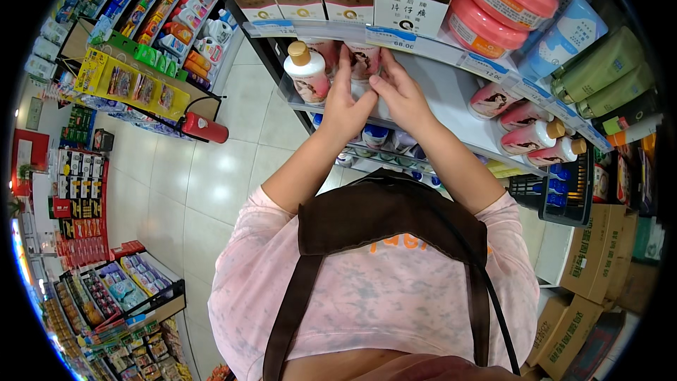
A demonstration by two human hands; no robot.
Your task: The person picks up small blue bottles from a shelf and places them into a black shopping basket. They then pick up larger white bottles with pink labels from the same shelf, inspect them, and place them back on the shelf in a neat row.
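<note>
Between both hands, a pink and white lotion bottle (365, 59) with a printed figure stands on the middle shelf (441, 82), its top hidden under the shelf above. My left hand (347, 100) wraps its left side, and my right hand (402, 92) cups its right side, the thumbs nearly meeting in front. Just left of my left hand is a like bottle (308, 76) with a gold cap, at the shelf's front corner. Part of another pink bottle (327, 53) shows behind it. More such bottles (529, 137) stand at the right end of this shelf.
Overhead, the upper shelf holds white and brown boxes (296, 0), round pink tubs (492, 5) and squeeze tubes (571, 42). A black basket (571, 196) hangs low at right, above cardboard cartons (597, 254). Leftward are a red fire extinguisher (205, 127) and stocked shelves.
</note>
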